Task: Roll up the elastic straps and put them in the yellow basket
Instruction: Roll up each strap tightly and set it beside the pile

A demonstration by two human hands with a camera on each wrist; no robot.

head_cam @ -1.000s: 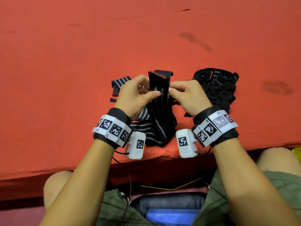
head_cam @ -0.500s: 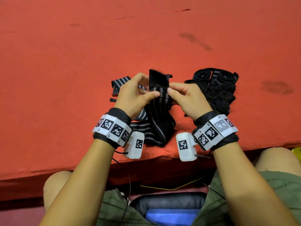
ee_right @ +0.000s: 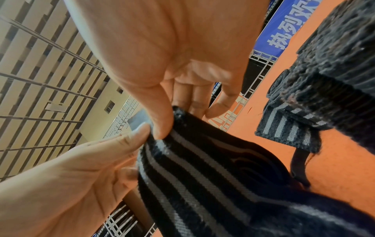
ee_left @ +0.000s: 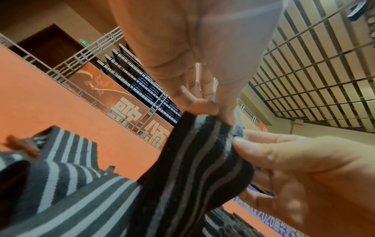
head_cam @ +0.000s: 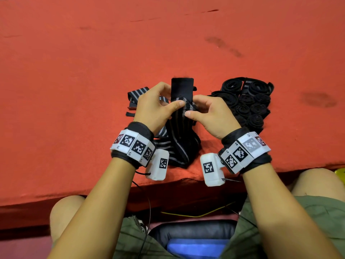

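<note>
While hands (head_cam: 155, 107) roll, red felt (head_cam: 93, 71) underlies straps (head_cam: 179, 146).

A large indoor sports hall or arena is indicated. Tiers of blue stadium seats (ee_left: 160, 94) are seen behind a grey metal railing (ee_left: 81, 56), and an orange banner with large white Chinese characters (ee_left: 129, 110) is hung along that railing. A high ceiling of pale slatted panels crossed by dark beams (ee_left: 316, 77) is shown overhead, and a blue banner with white Chinese characters (ee_right: 284, 27) is fixed at the far side. A green exit sign (ee_left: 84, 42) is mounted by a dark doorway. The work surface is covered by a red felt cloth (head_cam: 93, 71).
</note>
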